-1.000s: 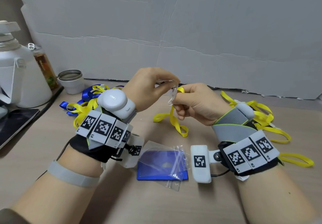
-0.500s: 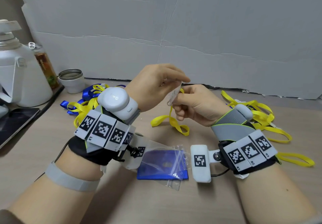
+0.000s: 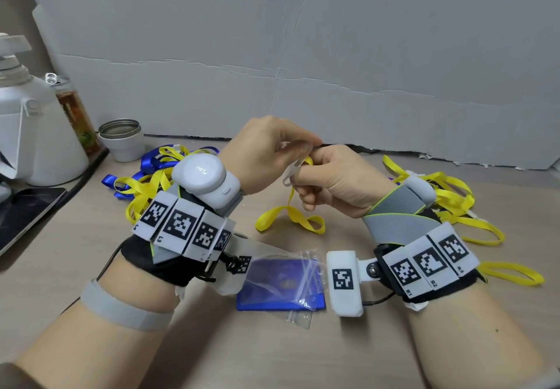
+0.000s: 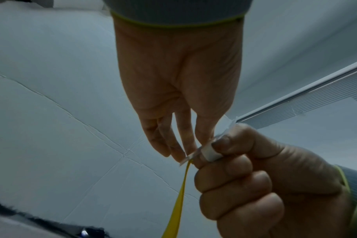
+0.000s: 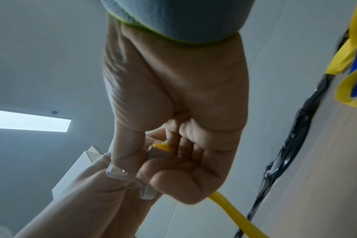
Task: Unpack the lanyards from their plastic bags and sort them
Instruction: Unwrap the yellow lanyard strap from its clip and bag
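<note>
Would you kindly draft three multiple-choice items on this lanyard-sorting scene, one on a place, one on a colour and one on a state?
1. Where does the blue card holder lie?
A. On the table, near the person, between the wrists
B. On top of the white jug
C. Inside the metal cup

2. What colour is the lanyard held between the hands?
A. Red
B. Yellow
C. Green

3. What is the right hand doing?
A. Lying flat on the table
B. Gripping the lanyard's end with curled fingers
C. Holding the tablet

Answers:
1 A: it rests flat on the table, partly under clear plastic bags.
2 B: the strap hanging down from the hands is yellow.
3 B: its fingers curl round the strap's end, while the left hand pinches the clear clip there.
</note>
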A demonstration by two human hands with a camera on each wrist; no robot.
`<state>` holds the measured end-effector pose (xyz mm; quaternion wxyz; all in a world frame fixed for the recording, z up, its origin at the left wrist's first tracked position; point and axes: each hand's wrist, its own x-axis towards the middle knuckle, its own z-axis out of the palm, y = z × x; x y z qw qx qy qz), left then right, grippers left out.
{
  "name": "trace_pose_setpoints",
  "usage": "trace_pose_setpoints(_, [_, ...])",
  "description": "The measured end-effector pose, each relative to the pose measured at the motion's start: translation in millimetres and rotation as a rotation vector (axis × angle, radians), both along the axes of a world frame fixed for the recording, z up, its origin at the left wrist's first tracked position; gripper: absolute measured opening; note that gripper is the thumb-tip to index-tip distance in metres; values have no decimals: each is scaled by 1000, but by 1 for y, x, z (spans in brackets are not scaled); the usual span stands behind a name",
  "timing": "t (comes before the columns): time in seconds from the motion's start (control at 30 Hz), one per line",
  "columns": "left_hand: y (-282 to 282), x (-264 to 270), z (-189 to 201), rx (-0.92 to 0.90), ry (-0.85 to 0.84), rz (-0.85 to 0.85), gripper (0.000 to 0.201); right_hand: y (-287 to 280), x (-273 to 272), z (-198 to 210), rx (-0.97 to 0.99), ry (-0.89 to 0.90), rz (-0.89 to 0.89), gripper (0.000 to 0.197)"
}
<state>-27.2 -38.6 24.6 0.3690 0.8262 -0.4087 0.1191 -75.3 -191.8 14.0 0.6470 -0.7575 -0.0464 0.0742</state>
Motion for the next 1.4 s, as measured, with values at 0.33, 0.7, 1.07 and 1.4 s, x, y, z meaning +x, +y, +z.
trace_pose_setpoints(0.33, [-7, -3, -2, -93, 132, 69, 25, 4, -5, 1, -254, -84, 86, 8])
trace_pose_setpoints(0.7, [25, 3, 3, -184, 529, 103, 15, -26, 12, -9, -268, -59, -277, 34])
trace_pose_setpoints(1.07, [15, -29, -23, 577, 672, -29, 13, -32, 16, -11, -179, -103, -421, 40])
trace_pose_setpoints(1.4, [-12, -37, -21, 754, 338, 293, 68, -18, 14, -1, 20, -180, -406, 30])
